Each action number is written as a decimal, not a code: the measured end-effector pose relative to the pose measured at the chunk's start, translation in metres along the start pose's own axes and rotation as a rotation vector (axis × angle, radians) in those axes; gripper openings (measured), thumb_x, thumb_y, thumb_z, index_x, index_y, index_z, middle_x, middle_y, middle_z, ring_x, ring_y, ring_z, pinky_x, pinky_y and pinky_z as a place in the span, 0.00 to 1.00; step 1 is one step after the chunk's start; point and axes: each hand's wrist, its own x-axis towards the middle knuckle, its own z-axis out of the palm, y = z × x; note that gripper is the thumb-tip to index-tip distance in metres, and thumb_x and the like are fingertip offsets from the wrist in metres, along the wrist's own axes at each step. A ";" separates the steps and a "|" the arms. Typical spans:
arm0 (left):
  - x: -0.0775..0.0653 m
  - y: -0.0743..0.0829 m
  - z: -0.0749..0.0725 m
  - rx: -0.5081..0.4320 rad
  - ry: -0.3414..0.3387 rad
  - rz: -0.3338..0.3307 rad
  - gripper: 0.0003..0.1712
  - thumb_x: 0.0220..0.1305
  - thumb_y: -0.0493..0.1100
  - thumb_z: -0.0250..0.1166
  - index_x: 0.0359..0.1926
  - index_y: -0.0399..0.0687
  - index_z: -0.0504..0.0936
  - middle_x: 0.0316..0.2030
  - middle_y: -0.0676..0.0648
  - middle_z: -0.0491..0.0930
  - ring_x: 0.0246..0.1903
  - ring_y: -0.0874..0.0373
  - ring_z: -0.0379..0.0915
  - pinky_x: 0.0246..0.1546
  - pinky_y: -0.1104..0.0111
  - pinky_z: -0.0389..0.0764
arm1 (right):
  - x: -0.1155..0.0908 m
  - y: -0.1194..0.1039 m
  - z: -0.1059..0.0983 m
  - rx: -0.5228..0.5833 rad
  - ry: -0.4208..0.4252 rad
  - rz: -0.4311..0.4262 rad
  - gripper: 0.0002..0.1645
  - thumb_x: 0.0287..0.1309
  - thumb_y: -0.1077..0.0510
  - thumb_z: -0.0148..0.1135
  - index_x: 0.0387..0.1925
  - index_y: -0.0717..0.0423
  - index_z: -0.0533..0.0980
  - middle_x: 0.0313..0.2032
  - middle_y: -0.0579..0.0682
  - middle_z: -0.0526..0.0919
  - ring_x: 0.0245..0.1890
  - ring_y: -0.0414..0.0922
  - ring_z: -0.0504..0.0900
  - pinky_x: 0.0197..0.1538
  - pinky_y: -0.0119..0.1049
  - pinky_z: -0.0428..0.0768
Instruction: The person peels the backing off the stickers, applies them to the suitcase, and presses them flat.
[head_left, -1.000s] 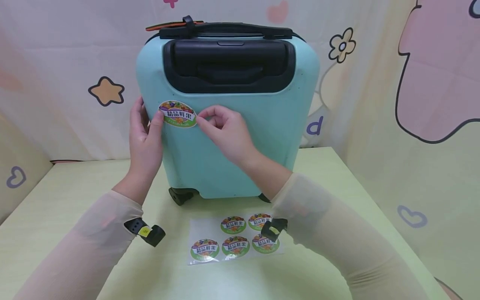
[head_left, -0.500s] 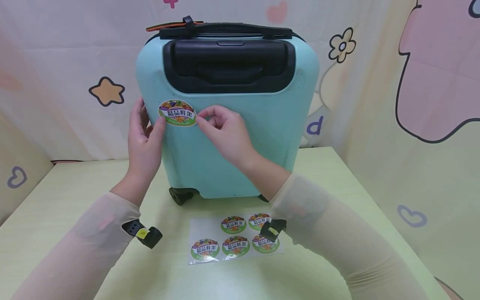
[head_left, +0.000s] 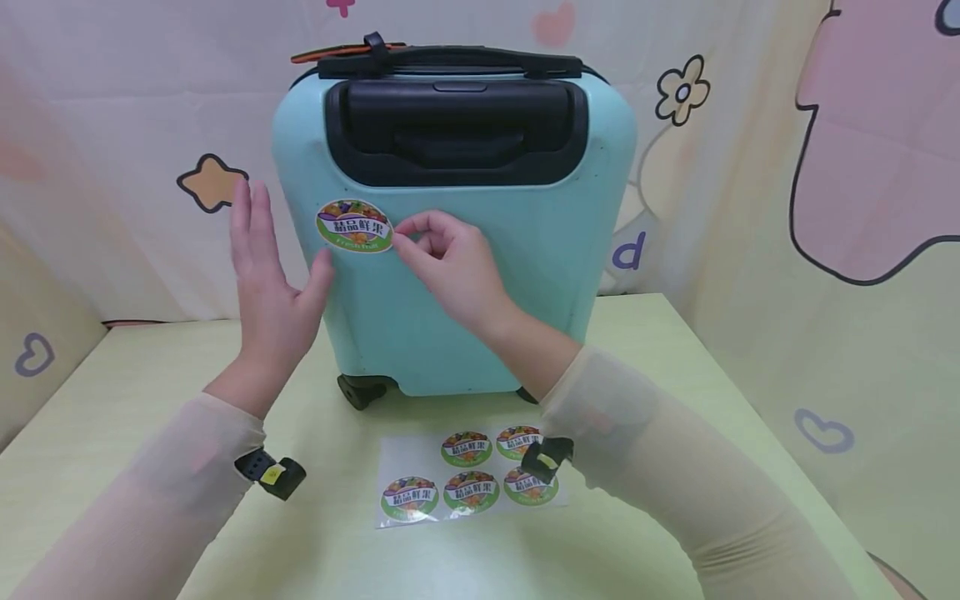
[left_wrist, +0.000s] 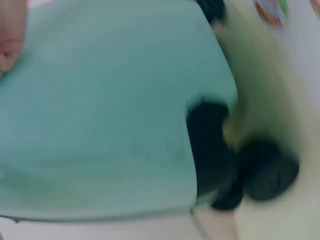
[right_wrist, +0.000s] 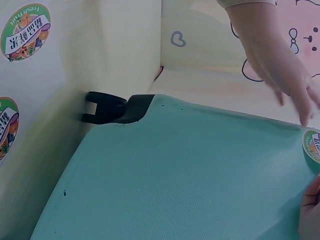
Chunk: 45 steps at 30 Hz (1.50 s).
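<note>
An oval fruit sticker with Chinese lettering and "Fresh fruit" lies against the upper left of a light teal suitcase. My right hand pinches its right edge between thumb and forefinger. Off the suitcase's left side, my left hand has its fingers spread and holds nothing; the thumb overlaps the suitcase edge just below the sticker. In the right wrist view, the sticker appears at the right border, with the left hand above it. The left wrist view is blurred and shows mostly suitcase shell.
On the table, in front of the suitcase, lies a white sheet with several matching stickers, partly covered by the right wrist strap. A black wheel supports the suitcase's lower left corner. Behind hangs a patterned curtain.
My left hand has let go of the suitcase's left edge and moved left, its fingers straightening. The sticker's left part now lies uncovered by the thumb. My right hand stays in place.
</note>
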 end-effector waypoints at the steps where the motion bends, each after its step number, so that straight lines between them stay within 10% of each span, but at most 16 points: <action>1: 0.001 -0.002 -0.002 0.103 0.027 0.098 0.38 0.61 0.46 0.56 0.71 0.53 0.54 0.70 0.43 0.46 0.69 0.54 0.39 0.66 0.57 0.47 | 0.000 0.000 0.000 -0.001 -0.003 0.000 0.08 0.60 0.59 0.60 0.39 0.60 0.77 0.17 0.55 0.68 0.18 0.48 0.63 0.21 0.32 0.62; 6: 0.013 -0.011 -0.009 0.402 0.079 0.409 0.34 0.63 0.56 0.55 0.69 0.69 0.56 0.69 0.38 0.48 0.68 0.42 0.39 0.63 0.45 0.39 | 0.000 -0.001 -0.001 0.000 -0.011 -0.003 0.09 0.60 0.59 0.60 0.40 0.60 0.77 0.17 0.55 0.68 0.18 0.48 0.64 0.22 0.32 0.63; 19: 0.013 -0.024 -0.011 0.630 -0.008 0.524 0.35 0.66 0.65 0.45 0.71 0.67 0.53 0.71 0.45 0.44 0.69 0.45 0.38 0.63 0.44 0.39 | 0.000 -0.001 -0.004 -0.002 -0.018 -0.012 0.10 0.60 0.60 0.60 0.42 0.60 0.76 0.17 0.55 0.68 0.18 0.49 0.64 0.22 0.32 0.63; 45: -0.006 -0.032 -0.006 0.573 0.017 0.771 0.29 0.68 0.60 0.46 0.65 0.53 0.67 0.68 0.46 0.58 0.67 0.47 0.50 0.63 0.48 0.45 | -0.002 0.001 -0.004 -0.022 -0.051 0.010 0.11 0.61 0.58 0.59 0.44 0.58 0.76 0.17 0.55 0.68 0.17 0.50 0.64 0.20 0.32 0.62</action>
